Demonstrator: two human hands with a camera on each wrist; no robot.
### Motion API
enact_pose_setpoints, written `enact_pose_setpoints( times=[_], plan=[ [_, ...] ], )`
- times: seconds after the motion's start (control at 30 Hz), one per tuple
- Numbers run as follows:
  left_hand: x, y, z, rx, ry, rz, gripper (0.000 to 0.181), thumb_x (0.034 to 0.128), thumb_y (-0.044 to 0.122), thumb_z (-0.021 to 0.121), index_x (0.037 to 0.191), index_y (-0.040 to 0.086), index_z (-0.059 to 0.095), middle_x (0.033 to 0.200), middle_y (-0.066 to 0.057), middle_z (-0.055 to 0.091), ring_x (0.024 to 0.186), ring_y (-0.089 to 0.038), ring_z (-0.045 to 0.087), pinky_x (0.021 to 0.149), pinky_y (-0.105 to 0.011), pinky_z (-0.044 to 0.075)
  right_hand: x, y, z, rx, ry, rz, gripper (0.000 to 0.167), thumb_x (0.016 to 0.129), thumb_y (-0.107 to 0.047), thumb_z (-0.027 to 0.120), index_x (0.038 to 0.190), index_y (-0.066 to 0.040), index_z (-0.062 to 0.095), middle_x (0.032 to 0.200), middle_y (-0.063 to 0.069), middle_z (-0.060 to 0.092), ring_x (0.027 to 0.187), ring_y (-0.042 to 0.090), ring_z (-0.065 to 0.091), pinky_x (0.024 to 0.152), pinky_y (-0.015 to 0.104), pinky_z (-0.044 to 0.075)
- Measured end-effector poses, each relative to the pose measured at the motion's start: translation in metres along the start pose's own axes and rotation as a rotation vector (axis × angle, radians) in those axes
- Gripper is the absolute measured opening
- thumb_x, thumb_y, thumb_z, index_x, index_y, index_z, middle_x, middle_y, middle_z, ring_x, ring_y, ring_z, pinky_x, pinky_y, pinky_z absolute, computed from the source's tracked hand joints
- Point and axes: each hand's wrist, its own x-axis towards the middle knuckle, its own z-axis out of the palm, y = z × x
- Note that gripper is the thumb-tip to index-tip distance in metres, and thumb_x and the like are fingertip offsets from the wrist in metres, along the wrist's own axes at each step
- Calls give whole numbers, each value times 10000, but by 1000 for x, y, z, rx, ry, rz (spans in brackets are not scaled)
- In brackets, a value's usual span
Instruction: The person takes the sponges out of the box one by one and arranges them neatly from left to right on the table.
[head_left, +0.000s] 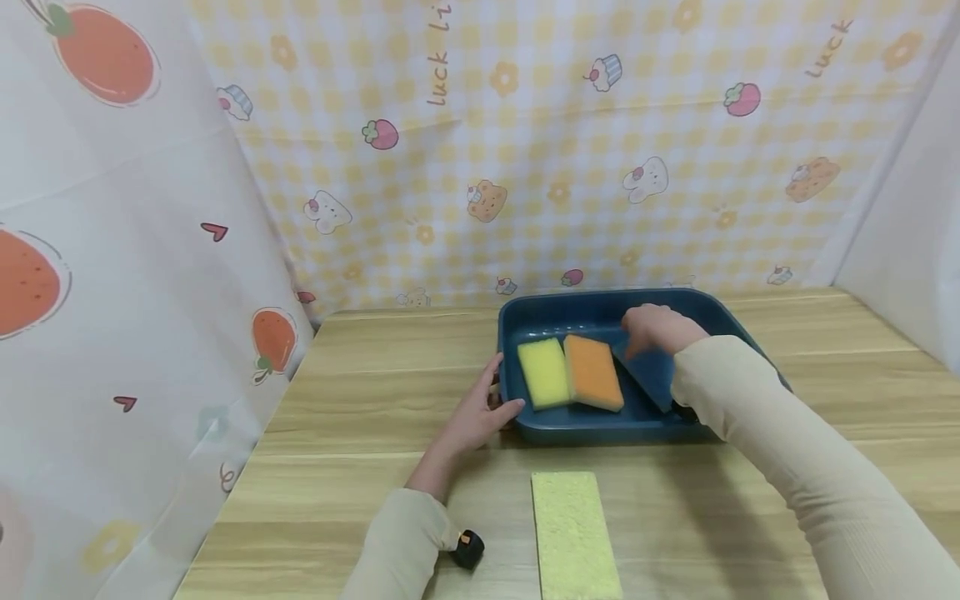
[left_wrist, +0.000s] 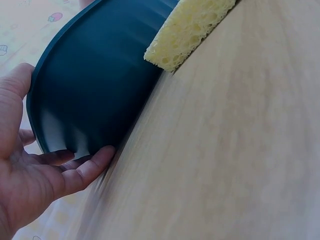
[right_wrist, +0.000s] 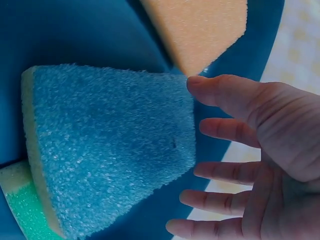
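My left hand (head_left: 476,417) (left_wrist: 47,175) is at the left end of a dark blue tray (head_left: 600,435) (left_wrist: 90,95), spread around its near left corner, thumb and fingers touching the outside and rim. Over the tray's right part, my right hand (head_left: 660,327) (right_wrist: 260,150) holds nothing. Its straight, spread fingers are at the edge of a blue sponge (head_left: 651,375) (right_wrist: 115,140), the thumb tip closest; contact cannot be told. Left of that sponge lie an orange one (head_left: 594,372) (right_wrist: 205,30) and a yellow one (head_left: 544,373).
A flat yellow sponge (head_left: 576,533) (left_wrist: 190,32) lies on the wooden table (head_left: 360,433) in front of the tray. In the right wrist view, a green sponge (right_wrist: 32,215) lies partly under the blue one. A patterned cloth (head_left: 420,183) hangs behind the table.
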Motion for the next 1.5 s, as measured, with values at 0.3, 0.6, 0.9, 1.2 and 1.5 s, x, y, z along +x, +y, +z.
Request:
enact_pose_setpoints(
  times=[0.3,0.6,0.9,1.2,1.5],
  plan=[
    [0,2,5,-3,-16,-13,763,875,198,584,1457,130,95,1399,-192,292,1159,-352,453,774,-361,509,5,5,6,-19,-25,37,537,764,-239,704,1171,61,522,1169,265,514,1016,401,493,833,543,414],
    [0,4,11,0,-23,-37,762,877,210,583,1460,165,94,1424,-176,268,1189,-348,425,840,-414,480,4,6,9,-27,-96,30,463,743,-243,725,1046,63,552,970,190,580,830,272,546,728,409,479],
    [1,4,12,3,-21,-38,752,875,236,583,1459,183,112,1422,-139,283,1193,-325,430,876,-404,459,6,13,17,-36,-116,-10,231,743,-189,700,816,-37,542,732,74,496,668,213,442,582,310,371],
    [2,1,7,7,-7,-34,754,877,224,583,1460,184,107,1427,-143,276,1185,-328,435,826,-386,489,7,13,2,-42,-76,-23,240,759,-195,674,821,-11,533,703,71,460,631,203,421,555,296,347],
    [-11,26,0,-17,-9,-35,737,886,124,556,1456,119,89,1422,-241,235,1188,-413,402,797,-412,498,3,7,-11,-39,-60,-11,242,800,-254,653,695,-63,548,617,26,406,579,178,419,537,286,344]
  ],
)
